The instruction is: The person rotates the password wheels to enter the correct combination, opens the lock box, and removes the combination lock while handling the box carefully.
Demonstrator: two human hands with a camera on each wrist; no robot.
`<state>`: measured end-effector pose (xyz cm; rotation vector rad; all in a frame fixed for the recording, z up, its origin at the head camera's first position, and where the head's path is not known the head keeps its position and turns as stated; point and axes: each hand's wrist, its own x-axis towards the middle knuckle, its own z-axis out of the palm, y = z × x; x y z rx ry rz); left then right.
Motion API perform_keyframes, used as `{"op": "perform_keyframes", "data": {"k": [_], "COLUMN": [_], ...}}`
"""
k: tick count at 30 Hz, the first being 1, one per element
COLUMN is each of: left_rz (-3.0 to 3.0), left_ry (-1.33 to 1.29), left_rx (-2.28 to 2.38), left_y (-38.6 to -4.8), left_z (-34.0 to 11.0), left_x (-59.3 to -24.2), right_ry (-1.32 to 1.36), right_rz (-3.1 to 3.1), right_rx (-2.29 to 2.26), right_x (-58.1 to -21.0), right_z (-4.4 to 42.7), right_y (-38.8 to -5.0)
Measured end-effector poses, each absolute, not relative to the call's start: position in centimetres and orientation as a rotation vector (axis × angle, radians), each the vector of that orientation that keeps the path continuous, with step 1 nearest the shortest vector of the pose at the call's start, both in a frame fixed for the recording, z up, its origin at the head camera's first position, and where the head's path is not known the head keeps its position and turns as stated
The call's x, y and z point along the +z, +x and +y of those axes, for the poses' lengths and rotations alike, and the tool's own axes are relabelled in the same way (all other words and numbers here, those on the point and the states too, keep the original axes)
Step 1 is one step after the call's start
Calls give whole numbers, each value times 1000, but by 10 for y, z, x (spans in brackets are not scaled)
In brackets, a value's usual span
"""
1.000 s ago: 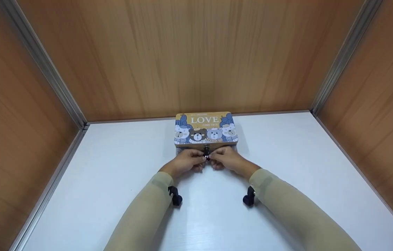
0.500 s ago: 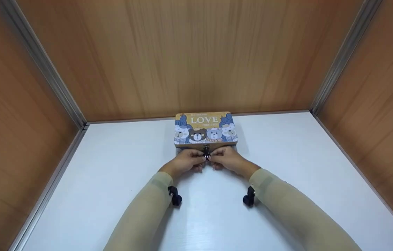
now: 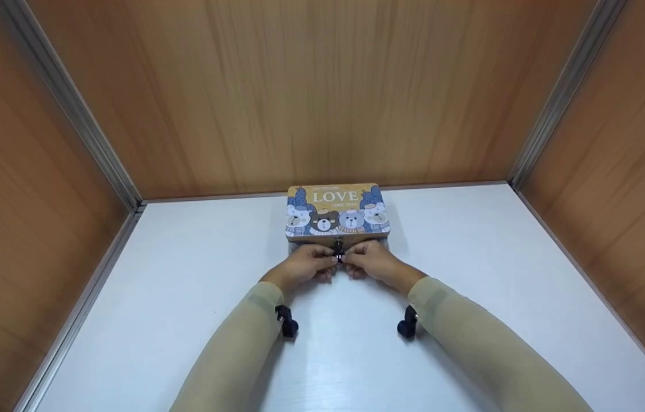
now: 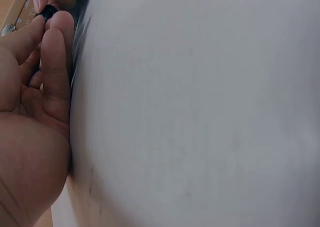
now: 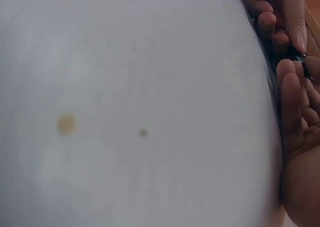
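Observation:
A tin box (image 3: pixel 336 207) with a yellow and blue lid, printed with bears and the word LOVE, stands at the back of the white table (image 3: pixel 213 257). Its lid is down. At the latch on its front hangs a small black padlock (image 3: pixel 339 250). My left hand (image 3: pixel 302 265) pinches the padlock from the left between thumb and finger, and my right hand (image 3: pixel 378 262) pinches it from the right. Both wrist views show the fingers meeting around the dark padlock (image 4: pixel 48 11), mostly covering it. The other fingers lie loosely curled near the tabletop.
A wooden panel (image 3: pixel 322 97) rises directly behind the box. Side panels (image 3: pixel 614 189) with metal corner rails (image 3: pixel 79 114) enclose the table left and right. A small black device (image 3: pixel 288 323) sits at each wrist.
Hardly anything differs. Both hands stay at the padlock, with only slight shifts of the right fingers and wrist. The box has not moved.

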<state>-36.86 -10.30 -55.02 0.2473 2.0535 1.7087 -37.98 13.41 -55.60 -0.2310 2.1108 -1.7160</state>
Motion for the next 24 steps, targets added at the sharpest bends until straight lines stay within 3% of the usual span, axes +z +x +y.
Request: {"op": "perform_keyframes", "data": {"k": [24], "left_rz": [2076], "left_ry": [240], "left_rx": [1683], "left_y": [-367], "left_z": [-103], "left_x": [-548], "right_ry": [-190], "right_rz": [2037], "right_rx": [-1790], "right_x": [-559], "right_z": [136], "right_y": [-383]}}
